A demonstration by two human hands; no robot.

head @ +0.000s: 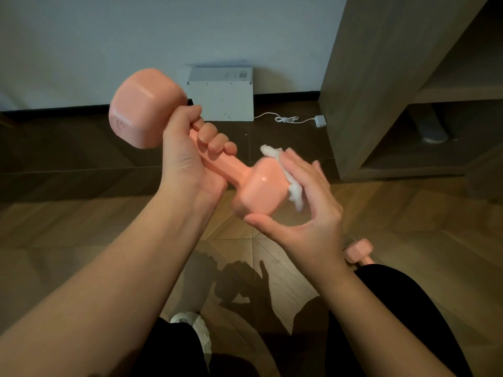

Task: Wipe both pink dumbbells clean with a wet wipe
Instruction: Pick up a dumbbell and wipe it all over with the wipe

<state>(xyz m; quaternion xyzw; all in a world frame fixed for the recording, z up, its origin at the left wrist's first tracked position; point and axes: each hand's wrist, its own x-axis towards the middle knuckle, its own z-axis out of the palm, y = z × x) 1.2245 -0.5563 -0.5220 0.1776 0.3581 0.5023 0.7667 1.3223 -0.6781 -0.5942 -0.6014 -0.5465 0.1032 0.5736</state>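
My left hand [190, 159] grips the handle of a pink dumbbell [147, 107], held up in the air and tilted, one head up at the left and the other lower at the right. My right hand [307, 197] wraps around that lower head, fingers pressing a crumpled white wet wipe [288, 175] against its far side, thumb under the head. A second pink dumbbell [358, 253] lies on the floor at the right, mostly hidden behind my right wrist and my knee.
A white box [221, 96] stands against the wall, with a white cable and adapter [319, 121] on the floor beside it. A wooden shelf unit [381, 77] rises at the right. My dark-trousered legs and a white shoe [196, 330] fill the bottom over the wood floor.
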